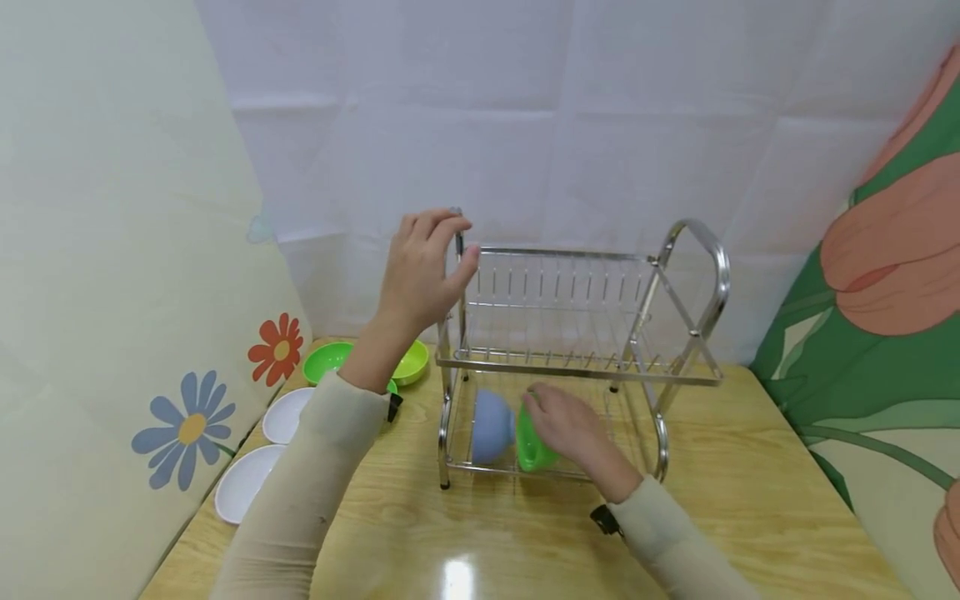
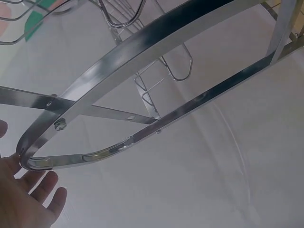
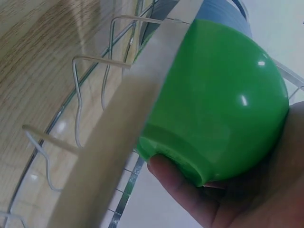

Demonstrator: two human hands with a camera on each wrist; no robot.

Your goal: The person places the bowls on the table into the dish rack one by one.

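Observation:
A green bowl (image 1: 531, 440) stands on its side on the lower tier of a metal dish rack (image 1: 577, 367), beside a blue bowl (image 1: 491, 427), also on its side. My right hand (image 1: 566, 423) grips the green bowl; in the right wrist view its fingers hold the bowl near the foot ring, and a blurred rack bar crosses in front. My left hand (image 1: 426, 271) rests at the top of the rack's left side frame, fingers loosely spread. In the left wrist view its fingers lie about the bent end of the metal frame (image 2: 109, 71).
Left of the rack stand a green bowl (image 1: 322, 362) and a yellow-green bowl (image 1: 411, 365), with another green rim partly behind my left arm. Two white dishes (image 1: 243, 483) lie nearer along the table's left edge. A white cloth (image 1: 525, 125) hangs behind the rack.

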